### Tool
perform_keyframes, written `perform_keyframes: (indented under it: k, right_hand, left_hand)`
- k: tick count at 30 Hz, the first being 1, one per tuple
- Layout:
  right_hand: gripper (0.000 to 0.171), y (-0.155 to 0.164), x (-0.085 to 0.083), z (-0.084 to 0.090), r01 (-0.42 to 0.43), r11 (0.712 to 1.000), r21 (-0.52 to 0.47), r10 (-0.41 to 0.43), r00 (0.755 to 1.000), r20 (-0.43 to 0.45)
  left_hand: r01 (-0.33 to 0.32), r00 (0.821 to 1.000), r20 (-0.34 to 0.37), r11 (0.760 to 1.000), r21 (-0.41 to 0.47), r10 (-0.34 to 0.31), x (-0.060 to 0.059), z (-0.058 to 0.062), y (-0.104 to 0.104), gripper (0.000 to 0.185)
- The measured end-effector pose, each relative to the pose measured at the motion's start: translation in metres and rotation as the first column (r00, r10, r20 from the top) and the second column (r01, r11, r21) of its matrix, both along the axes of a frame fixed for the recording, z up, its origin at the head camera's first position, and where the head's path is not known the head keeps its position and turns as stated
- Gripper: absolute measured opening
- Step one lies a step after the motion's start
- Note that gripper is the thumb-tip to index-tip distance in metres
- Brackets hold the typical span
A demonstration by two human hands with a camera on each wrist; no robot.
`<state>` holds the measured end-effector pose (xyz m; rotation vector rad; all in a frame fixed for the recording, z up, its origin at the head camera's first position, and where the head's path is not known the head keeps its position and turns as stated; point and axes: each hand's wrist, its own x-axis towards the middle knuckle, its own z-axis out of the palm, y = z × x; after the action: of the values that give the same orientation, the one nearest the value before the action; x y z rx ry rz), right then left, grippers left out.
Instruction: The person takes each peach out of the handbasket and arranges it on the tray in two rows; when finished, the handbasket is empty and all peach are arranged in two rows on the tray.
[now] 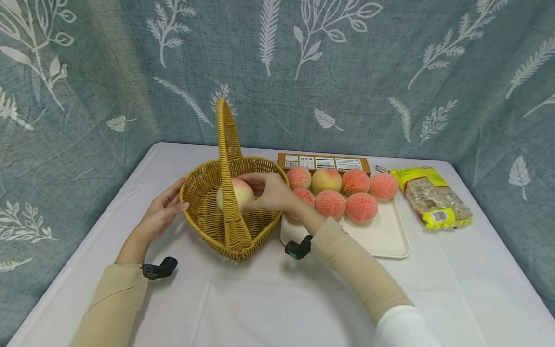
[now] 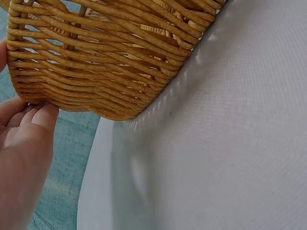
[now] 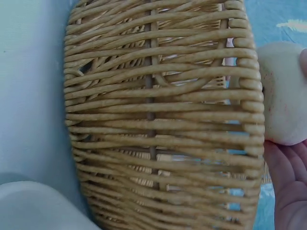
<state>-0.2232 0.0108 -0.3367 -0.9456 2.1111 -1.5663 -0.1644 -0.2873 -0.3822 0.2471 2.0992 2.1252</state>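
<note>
Peach-wise, the pale pink-and-yellow round peach point(image 1: 239, 192) is down inside the golden woven wicker basket point(image 1: 204, 193) with the tall arched handle, sitting partly behind that handle in the head view.

Starting from the left: your left hand point(image 1: 162, 212) is relaxed, fingers mostly straight, pressed against the basket's outer left wall. The left wrist view backs that up, with your fingertips point(image 2: 43, 115) touching the bottom edge of the weave. It isn't gripping anything.

Moving over, the basket stands upright on the white cloth-covered table point(image 1: 269, 299). Your right hand point(image 1: 273, 192) reaches over the basket's right rim and its fingers curl around the peach. In the right wrist view the peach point(image 3: 283, 93) shows just past the basket wall with your palm right under it.

Just beside the basket on the right is a cream rectangular plastic tray point(image 1: 381, 236) holding seven more pink-orange peaches point(image 1: 342, 193) in two rows. Behind the tray lies a flat brown cardboard box point(image 1: 324, 163) with white labels. Farthest right, near the tray, there's a yellow-and-clear plastic snack packet point(image 1: 431, 196) lying flat.
</note>
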Motion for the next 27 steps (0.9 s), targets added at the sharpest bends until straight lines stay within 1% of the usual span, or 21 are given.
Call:
perform_keyframes:
  k: [8,13,19,25,27]
  right_hand:
    - [0.066,0.018,0.001,-0.004,0.051,0.994,-0.092,-0.046,0.997,0.059]
    - [0.067,0.034,0.0,-0.002,0.084,0.987,-0.139,-0.071,0.993,0.099]
    - [0.066,0.055,-0.001,-0.001,0.181,0.965,-0.191,-0.157,0.979,0.131]
    - [0.068,0.084,-0.003,0.0,0.275,0.942,-0.191,-0.253,0.958,0.131]
    - [0.069,0.094,-0.003,-0.001,0.309,0.933,-0.186,-0.285,0.947,0.147]
  left_hand:
    - [0.004,1.0,-0.009,1.0,-0.008,-0.004,-0.001,0.0,0.001,0.076]
    - [0.009,1.0,-0.007,1.0,-0.013,-0.009,-0.001,0.0,0.0,0.076]
    - [0.018,1.0,-0.013,1.0,-0.013,-0.018,-0.001,0.0,0.0,0.076]
    - [0.025,1.0,-0.015,1.0,-0.008,-0.025,-0.001,0.001,0.0,0.076]
    - [0.023,1.0,-0.013,1.0,-0.009,-0.023,0.0,0.001,0.0,0.076]
